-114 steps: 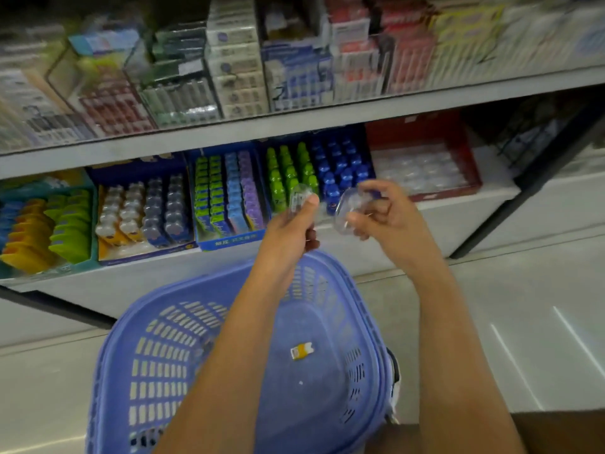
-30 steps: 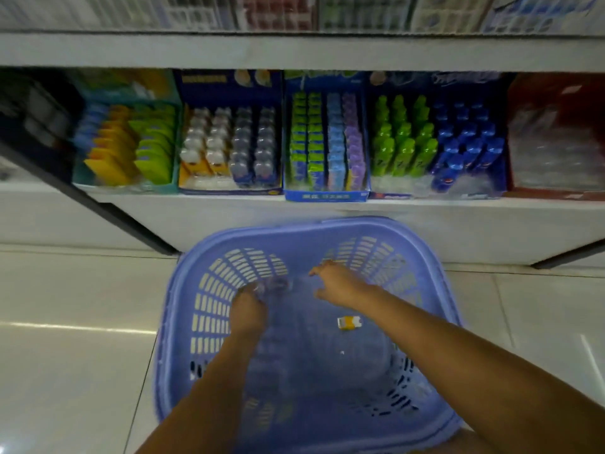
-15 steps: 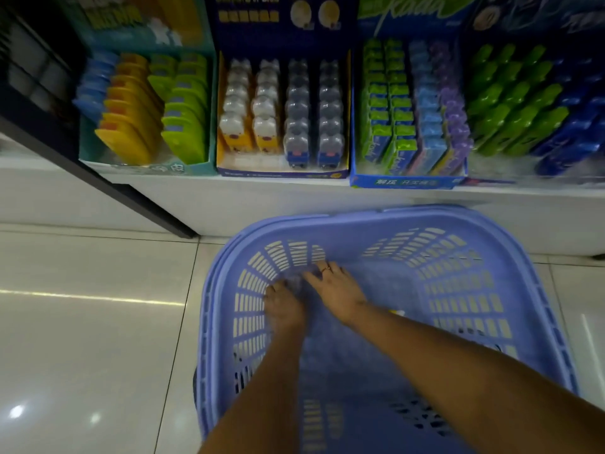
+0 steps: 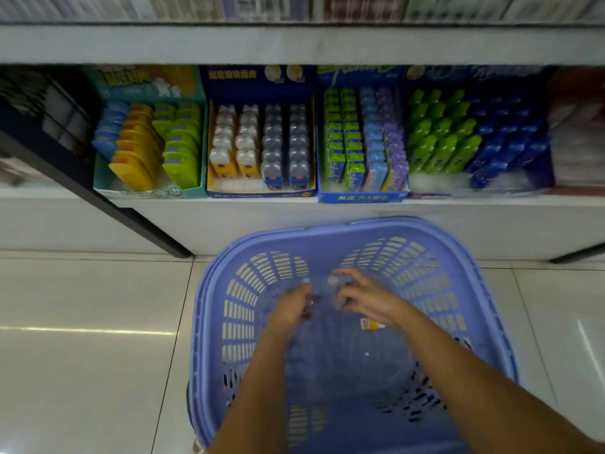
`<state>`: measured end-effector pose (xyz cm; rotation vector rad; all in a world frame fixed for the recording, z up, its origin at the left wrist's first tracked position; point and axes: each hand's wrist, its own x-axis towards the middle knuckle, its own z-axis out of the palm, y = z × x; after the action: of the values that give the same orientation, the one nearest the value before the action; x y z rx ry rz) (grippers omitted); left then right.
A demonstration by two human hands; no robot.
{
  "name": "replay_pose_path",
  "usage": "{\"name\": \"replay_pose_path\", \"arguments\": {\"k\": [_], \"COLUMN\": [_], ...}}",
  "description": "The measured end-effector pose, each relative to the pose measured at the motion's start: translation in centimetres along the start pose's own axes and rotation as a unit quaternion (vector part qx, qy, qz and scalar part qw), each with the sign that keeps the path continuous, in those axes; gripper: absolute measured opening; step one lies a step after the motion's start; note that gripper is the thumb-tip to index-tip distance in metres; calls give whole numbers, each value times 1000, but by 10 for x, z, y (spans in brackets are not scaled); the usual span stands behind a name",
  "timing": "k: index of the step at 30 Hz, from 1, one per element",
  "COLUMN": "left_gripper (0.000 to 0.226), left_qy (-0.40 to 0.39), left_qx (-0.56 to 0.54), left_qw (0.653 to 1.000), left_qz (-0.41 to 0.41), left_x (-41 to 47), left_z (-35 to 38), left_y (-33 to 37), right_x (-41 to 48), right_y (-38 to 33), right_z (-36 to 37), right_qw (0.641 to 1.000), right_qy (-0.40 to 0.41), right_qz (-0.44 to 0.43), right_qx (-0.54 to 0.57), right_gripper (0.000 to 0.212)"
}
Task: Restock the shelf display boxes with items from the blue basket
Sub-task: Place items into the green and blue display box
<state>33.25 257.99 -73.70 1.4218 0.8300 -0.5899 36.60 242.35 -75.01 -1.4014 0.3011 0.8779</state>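
We note a tiled floor [image 4: 85, 355] and a low shelf [image 4: 294, 217] of boxes [image 4: 262, 191]. Right fingers [image 4: 347, 276] pinch narrowly on a clear item [image 4: 334, 281]. The left hand [image 4: 293, 306] curls beside the right hand [image 4: 366, 299]; its grip is blurred and we cannot tell. Both are inside the basket [image 4: 327, 229], with a yellow item [image 4: 371, 325] just right. Risk: slick plastic slipping during the lift to the boxes.

1. The basket [image 4: 360, 229] stands on the floor [image 4: 98, 355], just in front of the shelf [image 4: 229, 217].
2. Four display boxes [image 4: 262, 192] sit side by side on the shelf, behind the basket.
3. The left hand [image 4: 293, 306] and right hand [image 4: 363, 301] are inside the basket, with a plastic piece [image 4: 334, 280] between them.
4. A small packet [image 4: 370, 324] lies on the basket bottom, under the right hand.
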Motion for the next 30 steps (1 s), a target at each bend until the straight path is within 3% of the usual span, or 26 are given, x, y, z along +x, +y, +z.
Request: {"name": "replay_pose_path", "arguments": {"k": [2,5,9,11,16,19,23,27,30], "left_gripper": [29,26,10,14,7,9,13,19,27], "left_qy": [-73,-153,-199,-212,-183,-168,-189,-216,-236], "left_qx": [-127,-142,-95,-52,3,23,-64,-76,-76], "left_qw": [989,978,965,957,945,942,946,943,944], "left_qz": [-32,17,145,191,270,289,256,240,216], "left_x": [-18,-46,-83,-96,-114,-121,-129,-135,-136], "left_z": [12,30,58,76,126,160,199,223,238], "left_y": [19,44,66,77,106,128,156,174,180], "right_x": [-25,-66,-115,-134,-169,-181,-182,-167,-148], "right_y": [-27,-61,-91,-101,-127,-146,-174,-209,-236], "right_z": [-14,-29,-42,-51,-88,-127,-196,-262,-297], "right_qw": [991,976,963,954,925,899,839,757,703], "right_qy": [-38,-69,-34,0,126,216,371,467,520], "right_qz": [-38,-128,-237,-279,-357,-371,-387,-368,-261], "right_qx": [121,164,127,107,-13,-85,-91,-272,-409], "right_gripper": [42,44,42,39,37,37,32,22,27]}}
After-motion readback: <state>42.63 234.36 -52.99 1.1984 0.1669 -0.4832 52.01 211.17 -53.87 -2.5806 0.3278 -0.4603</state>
